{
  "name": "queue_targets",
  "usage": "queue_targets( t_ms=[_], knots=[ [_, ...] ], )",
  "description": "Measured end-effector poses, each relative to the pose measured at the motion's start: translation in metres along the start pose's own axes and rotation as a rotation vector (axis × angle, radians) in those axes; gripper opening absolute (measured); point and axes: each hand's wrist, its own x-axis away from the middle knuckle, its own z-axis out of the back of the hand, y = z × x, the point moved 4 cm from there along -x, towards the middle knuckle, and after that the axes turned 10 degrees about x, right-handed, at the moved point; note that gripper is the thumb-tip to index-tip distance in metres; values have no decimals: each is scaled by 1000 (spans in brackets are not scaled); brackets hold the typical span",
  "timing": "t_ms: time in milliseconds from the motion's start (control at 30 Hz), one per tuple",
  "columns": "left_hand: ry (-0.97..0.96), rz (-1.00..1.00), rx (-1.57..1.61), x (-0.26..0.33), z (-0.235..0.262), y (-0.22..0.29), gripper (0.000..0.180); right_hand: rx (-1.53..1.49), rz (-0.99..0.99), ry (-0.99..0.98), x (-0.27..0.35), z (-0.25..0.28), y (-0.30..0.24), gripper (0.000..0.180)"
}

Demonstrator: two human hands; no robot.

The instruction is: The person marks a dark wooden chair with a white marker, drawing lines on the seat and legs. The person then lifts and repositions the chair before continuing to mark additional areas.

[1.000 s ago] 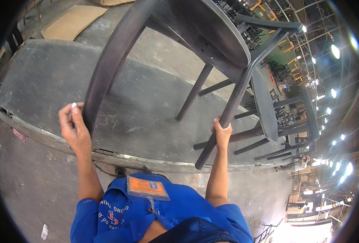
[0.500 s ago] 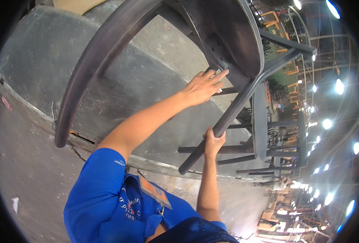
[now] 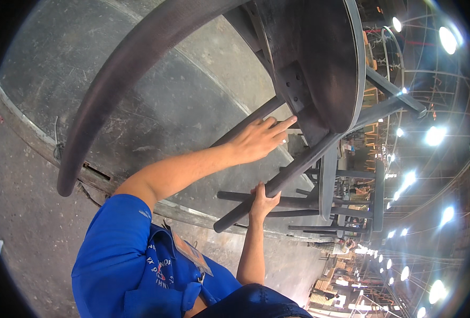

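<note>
A dark wooden chair (image 3: 330, 63) lies tipped in front of me, with its rounded seat at the upper right and a long curved rail (image 3: 105, 87) sweeping down on the left. My right hand (image 3: 264, 200) is wrapped round one of its legs (image 3: 301, 164), close to the leg's end. My left hand (image 3: 258, 140) reaches to the frame below the seat. Its index finger stretches out with the tip at the edge of a flat frame piece (image 3: 314, 124), while the other fingers are loosely bent and hold nothing. Several small dark holes show in the frame above that fingertip.
Under the chair is a wide grey platform (image 3: 155, 114) with a curved metal edge (image 3: 31, 119). More dark chairs (image 3: 327, 185) stand beyond my right hand. The concrete floor (image 3: 28, 222) lies at the left. A person (image 3: 343, 246) is far off at the lower right.
The chair and both my hands sit slightly lower in view, and the right hand is further left. My left fingertip has come down along the frame, uncovering the holes. The right hand keeps its grip.
</note>
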Motion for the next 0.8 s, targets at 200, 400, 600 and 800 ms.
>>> queue_targets(
  t_ms=[200, 400, 600, 800],
  knots=[
    [89, 313, 337, 48, 11, -10, 17, -22, 31, -23, -2, -1, 3, 22],
    [148, 486, 423, 90, 58, 7, 17, -16, 16, -46, -13, -4, -1, 20],
    [273, 213, 60, 80, 158, 30, 16, -55, 52, -30, -25, -5, -11, 20],
    [543, -46, -297, 75, 262, 56, 14, -90, 46, -72, -41, -9, -11, 22]
  ],
)
